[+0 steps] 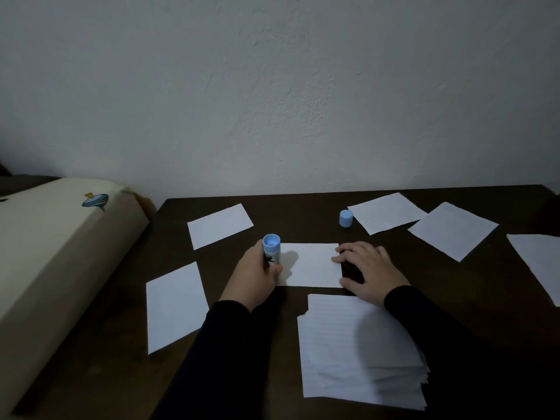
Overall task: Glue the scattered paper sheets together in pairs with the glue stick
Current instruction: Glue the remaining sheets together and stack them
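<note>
My left hand grips a blue glue stick, held upright at the left edge of a white sheet in the middle of the dark table. On that sheet's right edge lies my right hand, fingers spread and flat, pressing it down. The stick's blue cap stands apart, farther back. Loose white sheets lie scattered: one at back left, one at near left, two overlapping at back right, one at the right border.
A stack of lined sheets lies in front of me, partly under my right sleeve. A cream cushioned piece with a small sticker borders the table on the left. A pale wall rises right behind the table.
</note>
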`<state>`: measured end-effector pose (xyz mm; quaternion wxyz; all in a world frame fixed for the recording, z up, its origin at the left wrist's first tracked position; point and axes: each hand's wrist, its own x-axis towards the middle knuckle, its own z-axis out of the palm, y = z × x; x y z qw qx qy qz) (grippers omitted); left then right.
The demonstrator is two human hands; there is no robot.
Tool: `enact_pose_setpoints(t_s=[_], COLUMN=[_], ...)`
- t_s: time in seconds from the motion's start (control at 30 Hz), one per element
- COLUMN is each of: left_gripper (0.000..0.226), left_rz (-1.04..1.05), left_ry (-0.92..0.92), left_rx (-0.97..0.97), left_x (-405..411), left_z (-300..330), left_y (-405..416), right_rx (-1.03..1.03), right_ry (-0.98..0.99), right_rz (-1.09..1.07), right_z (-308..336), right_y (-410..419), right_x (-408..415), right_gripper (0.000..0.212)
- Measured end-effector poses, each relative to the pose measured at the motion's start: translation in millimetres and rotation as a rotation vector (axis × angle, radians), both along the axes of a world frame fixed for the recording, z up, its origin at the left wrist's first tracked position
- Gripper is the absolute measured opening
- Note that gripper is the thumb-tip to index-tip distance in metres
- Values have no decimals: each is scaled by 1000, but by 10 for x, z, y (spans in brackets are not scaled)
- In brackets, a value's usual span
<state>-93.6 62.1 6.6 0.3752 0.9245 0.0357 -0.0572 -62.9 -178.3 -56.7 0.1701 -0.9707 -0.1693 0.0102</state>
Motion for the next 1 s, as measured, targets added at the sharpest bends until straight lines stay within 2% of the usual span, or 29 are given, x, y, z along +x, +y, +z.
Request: enact_pose_setpoints(t_s=[0.2,0.33,0.4,0.57,0.67,0.87,1.0], left_gripper=[27,21,25,41,41,25,27], left_rz=[101,394,441,288,191,-1,-59], left_ry=[-51,-224,-261,-145,-124,-164,-141], left_rx=[5,-269,-349,-425,-348,-190,-123], left_x=[35,52,66,179,293,505,593], left_z=[-32,-1,22,5,9,-62,-158], left_y=[41,44,-6,-313,-558,-948,-1020], right_rx=[11,5,5,73,60,19,29], right_ry=[2,-9,-19,-66,-44,-3,-15], right_rz=[-2,-11,-19,-52,-62,-49,-52], right_z=[9,23,38,65,70,72,67], right_y=[3,21,25,38,52,46,38], right_x=[-16,-28,-46,-75,-61,-40,-43], right_gripper=[43,42,41,33,35,46,48])
